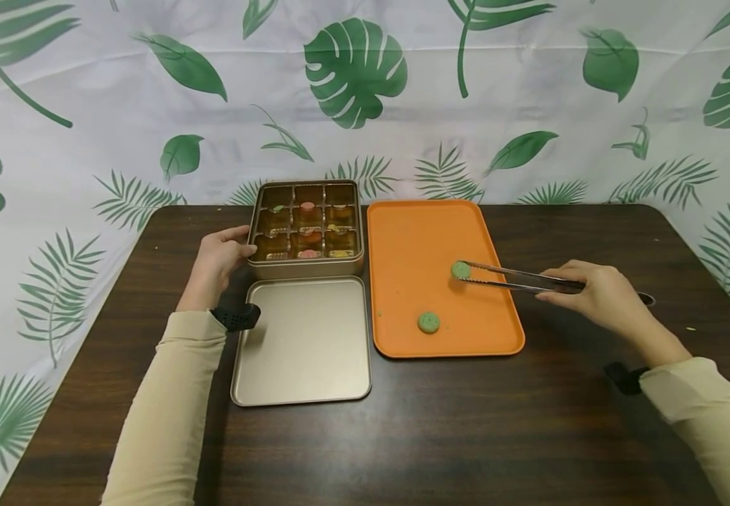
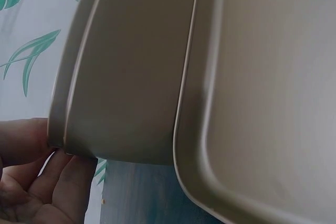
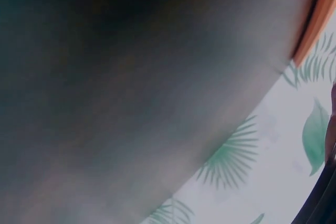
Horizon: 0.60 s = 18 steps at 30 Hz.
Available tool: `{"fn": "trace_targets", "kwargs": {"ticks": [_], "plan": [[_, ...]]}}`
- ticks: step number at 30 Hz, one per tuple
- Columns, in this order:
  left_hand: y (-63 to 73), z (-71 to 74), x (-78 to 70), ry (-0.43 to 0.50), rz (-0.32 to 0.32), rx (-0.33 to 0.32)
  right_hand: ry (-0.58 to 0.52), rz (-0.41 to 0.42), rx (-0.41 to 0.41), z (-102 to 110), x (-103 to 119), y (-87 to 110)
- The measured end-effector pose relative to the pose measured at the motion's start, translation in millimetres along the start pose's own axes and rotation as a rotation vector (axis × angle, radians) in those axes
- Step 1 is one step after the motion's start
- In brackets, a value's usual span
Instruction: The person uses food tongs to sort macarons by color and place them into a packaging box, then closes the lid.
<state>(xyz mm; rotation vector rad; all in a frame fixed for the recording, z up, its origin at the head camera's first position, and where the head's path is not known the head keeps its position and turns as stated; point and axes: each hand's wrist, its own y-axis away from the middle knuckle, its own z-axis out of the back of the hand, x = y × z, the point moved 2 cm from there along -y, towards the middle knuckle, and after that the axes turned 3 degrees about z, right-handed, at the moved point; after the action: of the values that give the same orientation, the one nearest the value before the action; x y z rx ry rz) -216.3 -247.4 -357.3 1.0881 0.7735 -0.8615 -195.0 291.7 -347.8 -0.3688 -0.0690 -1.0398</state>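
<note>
My right hand (image 1: 605, 292) grips metal tongs (image 1: 516, 279) from the right. Between the tong tips is a round green cookie (image 1: 461, 270), over the orange tray (image 1: 402, 239). A second green cookie (image 1: 428, 322) lies on that tray, nearer the front. At the left, my left hand (image 1: 218, 260) holds the gold tin (image 1: 304, 268) by its left side, thumb at the rim. The left wrist view shows fingers (image 2: 26, 140) touching the tin's rim. Red, yellow and green pieces sit in several compartments of the tin's divided insert (image 1: 299, 211); some compartments look dark inside.
A flat gold lid (image 1: 304, 344) lies in front of the tin, left of the tray. Everything stands on a dark wooden table (image 1: 440, 429). Behind it hangs a white cloth with green leaves (image 1: 355, 74). Small crumbs dot the tray and table.
</note>
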Motion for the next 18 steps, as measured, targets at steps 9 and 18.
{"fn": "trace_targets", "kwargs": {"ticks": [9,18], "plan": [[0.3,-0.6,-1.3,0.004,0.003,0.0,-0.089,-0.098,-0.044,-1.4,21.3,-35.0],[0.2,0.2,-2.2,0.0,0.01,-0.007,-0.139,-0.091,-0.034,-0.9,68.4,-88.0]]}}
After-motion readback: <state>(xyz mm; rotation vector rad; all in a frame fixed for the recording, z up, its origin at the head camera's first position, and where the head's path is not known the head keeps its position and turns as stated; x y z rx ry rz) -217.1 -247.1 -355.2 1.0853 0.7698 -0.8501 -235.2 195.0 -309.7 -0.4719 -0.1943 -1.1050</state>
